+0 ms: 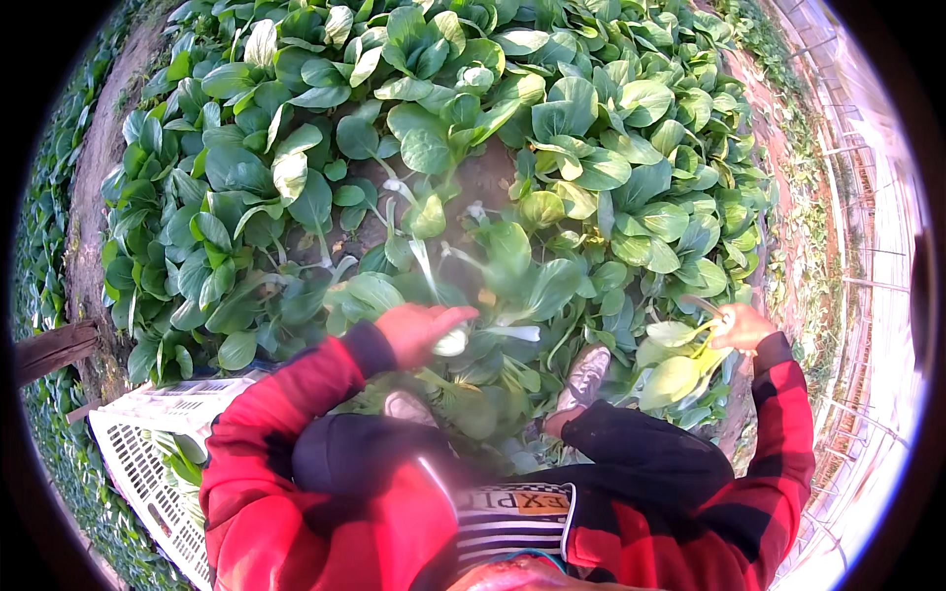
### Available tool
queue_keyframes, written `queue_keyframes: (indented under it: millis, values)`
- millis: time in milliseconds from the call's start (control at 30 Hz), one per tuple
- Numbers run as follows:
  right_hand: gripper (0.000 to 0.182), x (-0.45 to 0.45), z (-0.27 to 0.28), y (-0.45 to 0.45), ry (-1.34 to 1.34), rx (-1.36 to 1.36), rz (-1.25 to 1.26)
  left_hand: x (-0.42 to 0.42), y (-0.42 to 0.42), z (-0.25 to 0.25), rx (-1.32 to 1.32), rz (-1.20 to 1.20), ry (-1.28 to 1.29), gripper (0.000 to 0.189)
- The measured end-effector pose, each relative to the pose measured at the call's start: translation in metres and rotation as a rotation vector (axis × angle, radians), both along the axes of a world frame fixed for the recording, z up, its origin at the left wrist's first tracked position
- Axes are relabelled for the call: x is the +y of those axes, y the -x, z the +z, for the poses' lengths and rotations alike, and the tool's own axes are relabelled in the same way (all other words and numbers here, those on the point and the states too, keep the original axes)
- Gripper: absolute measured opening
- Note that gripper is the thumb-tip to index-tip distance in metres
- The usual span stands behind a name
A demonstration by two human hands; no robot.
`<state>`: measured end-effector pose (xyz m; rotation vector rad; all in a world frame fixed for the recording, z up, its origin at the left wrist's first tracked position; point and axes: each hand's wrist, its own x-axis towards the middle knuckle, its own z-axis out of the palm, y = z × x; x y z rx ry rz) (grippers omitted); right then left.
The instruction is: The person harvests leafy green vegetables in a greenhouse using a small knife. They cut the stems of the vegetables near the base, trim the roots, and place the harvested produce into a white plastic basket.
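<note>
My left hand grips a head of bok choy; its pale stem base shows under my fingers and its leaves spread out beyond my wrist. Off to the right, my right hand is closed on a few yellowish leaves by their stalks. A thin curved strip, possibly a knife blade, juts from that same hand; its handle is hidden. Between my hands lie cut bok choy heads on the ground, one with a white stalk end towards the right.
Dense standing bok choy fills the bed ahead. At my left side is a white slatted plastic crate with greens inside. A wooden post stands at far left. Plastic sheeting on a frame runs along the right. My shoes are among leaves.
</note>
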<state>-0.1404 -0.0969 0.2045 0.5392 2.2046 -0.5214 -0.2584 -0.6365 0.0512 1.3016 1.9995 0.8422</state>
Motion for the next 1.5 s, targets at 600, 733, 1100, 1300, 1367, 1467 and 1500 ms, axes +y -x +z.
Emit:
queue_keyframes:
  millis: [600,733,1100,1300,1367,1467,1500]
  values:
    - [0.015,-0.359,-0.206,0.258,0.076,0.843,0.953,-0.047,-0.007,-0.004,-0.180,0.459,-0.032,0.063]
    - [0.023,-0.338,-0.222,0.211,0.368,1.117,0.457,-0.050,0.005,0.006,-0.204,0.558,-0.029,0.063]
    - [0.017,-0.315,-0.297,0.196,0.890,0.806,-0.848,0.088,0.117,0.022,0.454,0.105,0.322,0.066]
    - [0.022,-0.330,-0.284,0.226,0.869,0.506,-0.826,0.112,0.205,-0.019,0.491,0.372,0.766,0.086]
    - [0.026,-0.329,-0.281,0.229,0.777,0.450,-0.777,0.096,0.213,-0.025,0.417,0.375,0.831,0.089]
    - [0.030,-0.327,-0.292,0.231,0.735,0.394,-0.793,0.075,0.209,-0.036,0.361,0.427,0.754,0.078]
    - [0.030,-0.330,-0.297,0.232,0.748,0.384,-0.779,0.061,0.209,-0.045,0.361,0.456,0.696,0.075]
